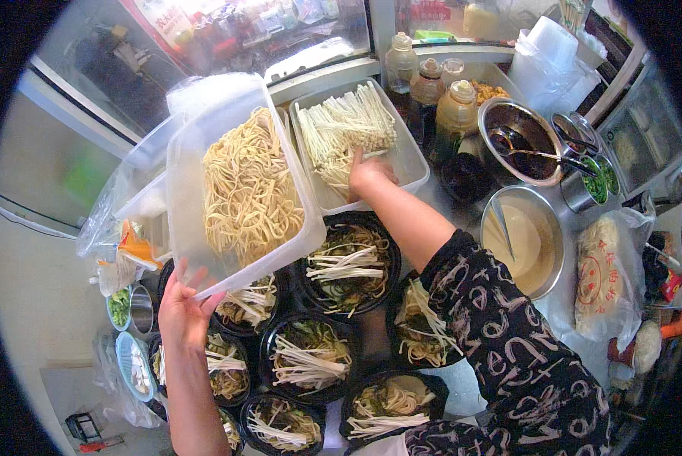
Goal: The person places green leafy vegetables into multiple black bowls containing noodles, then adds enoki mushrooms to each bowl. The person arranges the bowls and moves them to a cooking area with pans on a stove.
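My left hand (188, 305) grips the near corner of a translucent plastic bin (312, 228), which is tilted and holds pale noodle-like strips (249, 188). My right hand (372, 175) reaches into a second plastic bin (415, 171) beside it. Its fingers are curled around some stalks of the enoki mushrooms (346, 119) there; the fingertips are partly hidden. Below both hands stand several black bowls of noodles and greens, topped with enoki, among them a back bowl (395, 273) and a middle bowl (267, 347). My right sleeve partly covers another bowl (420, 325).
Sauce bottles (456, 108) stand behind a steel bowl (489, 114) of dark sauce with a ladle. Nearer is a steel bowl (558, 256) of beige sauce. A plastic bag (608, 273) lies at right. Chopped greens (118, 308) and a blue basket (125, 365) sit left. Glass panels (318, 34) border the counter.
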A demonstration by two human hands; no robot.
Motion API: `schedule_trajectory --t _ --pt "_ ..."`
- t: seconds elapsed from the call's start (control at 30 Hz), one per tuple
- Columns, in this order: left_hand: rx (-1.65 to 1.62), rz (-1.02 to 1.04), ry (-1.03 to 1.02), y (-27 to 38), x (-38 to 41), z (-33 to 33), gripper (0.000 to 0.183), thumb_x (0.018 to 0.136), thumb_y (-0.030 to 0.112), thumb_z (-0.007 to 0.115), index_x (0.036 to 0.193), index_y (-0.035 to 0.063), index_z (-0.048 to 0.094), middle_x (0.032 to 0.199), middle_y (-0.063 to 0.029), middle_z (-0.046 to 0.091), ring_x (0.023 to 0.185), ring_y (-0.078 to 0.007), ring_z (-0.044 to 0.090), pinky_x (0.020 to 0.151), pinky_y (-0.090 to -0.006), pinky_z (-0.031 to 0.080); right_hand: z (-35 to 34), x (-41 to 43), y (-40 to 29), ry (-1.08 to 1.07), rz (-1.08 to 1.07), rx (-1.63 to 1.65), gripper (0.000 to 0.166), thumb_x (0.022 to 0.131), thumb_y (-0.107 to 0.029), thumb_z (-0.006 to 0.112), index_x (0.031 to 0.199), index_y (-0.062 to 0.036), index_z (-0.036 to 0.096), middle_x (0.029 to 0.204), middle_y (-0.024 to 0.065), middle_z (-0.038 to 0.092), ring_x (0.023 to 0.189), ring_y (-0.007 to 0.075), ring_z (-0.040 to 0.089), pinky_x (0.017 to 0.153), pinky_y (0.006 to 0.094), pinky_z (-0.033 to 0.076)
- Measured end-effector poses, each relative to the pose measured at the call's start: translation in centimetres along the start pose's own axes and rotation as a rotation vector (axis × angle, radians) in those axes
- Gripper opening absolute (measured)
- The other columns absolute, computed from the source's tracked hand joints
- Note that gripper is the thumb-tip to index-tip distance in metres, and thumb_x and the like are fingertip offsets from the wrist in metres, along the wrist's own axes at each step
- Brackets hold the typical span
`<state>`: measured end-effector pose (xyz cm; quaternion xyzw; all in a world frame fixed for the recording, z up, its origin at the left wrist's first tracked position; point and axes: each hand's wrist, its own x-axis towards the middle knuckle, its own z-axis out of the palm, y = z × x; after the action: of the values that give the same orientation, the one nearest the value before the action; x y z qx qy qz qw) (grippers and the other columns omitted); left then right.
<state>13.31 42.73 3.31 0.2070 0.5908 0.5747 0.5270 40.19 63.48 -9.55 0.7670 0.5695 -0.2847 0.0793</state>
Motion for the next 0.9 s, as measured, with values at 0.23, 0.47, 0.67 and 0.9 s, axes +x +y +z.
schedule_trajectory --t 0.23,0.47,0.67,0.9 --pt "-0.002 0.009 -0.054 -0.3 1.9 2.0 0.061 0.069 0.000 0.038 0.128 0.0064 0.026 0.124 -0.0233 0.029 0.112 -0.0339 0.037 0.075 -0.0450 0.051 1.9 4.1 1.7 0.129 -0.127 0.039 0.084 0.059 -0.023 0.074 0.128 -0.0135 0.028 0.121 0.0204 0.041 0.103 0.0341 0.048 0.079 0.0471 0.044" --pt "-0.031 -0.008 -0.035 -1.5 4.1 3.1 0.062 0.067 -0.004 0.035 0.128 0.0025 0.026 0.120 -0.0219 0.034 0.106 -0.0354 0.044 0.069 -0.0458 0.053 -4.0 3.5 3.4 -0.078 -0.341 0.181 0.040 0.052 -0.021 0.069 0.085 0.0004 0.059 0.081 0.0129 0.061 0.066 0.0220 0.058 0.057 0.0350 0.049" --pt "-0.068 -0.040 -0.063 -3.2 4.9 3.4 0.057 0.069 -0.004 0.035 0.125 0.0043 0.027 0.113 -0.0172 0.041 0.098 -0.0324 0.049 0.067 -0.0451 0.054 -10.5 0.6 4.8 -0.145 -0.524 0.436 0.023 0.057 -0.020 0.063 0.070 -0.0011 0.059 0.070 0.0065 0.055 0.063 0.0152 0.051 0.055 0.0265 0.042" --pt "0.044 -0.055 -0.112 -3.9 4.7 3.9 0.048 0.072 -0.001 0.043 0.118 0.0082 0.034 0.104 -0.0105 0.046 0.092 -0.0267 0.053 0.071 -0.0404 0.053 -16.0 -4.5 5.5 -0.377 -0.633 0.928 0.022 0.064 -0.010 0.060 0.083 0.0001 0.057 0.075 0.0042 0.059 0.063 0.0104 0.057 0.057 0.0233 0.048"
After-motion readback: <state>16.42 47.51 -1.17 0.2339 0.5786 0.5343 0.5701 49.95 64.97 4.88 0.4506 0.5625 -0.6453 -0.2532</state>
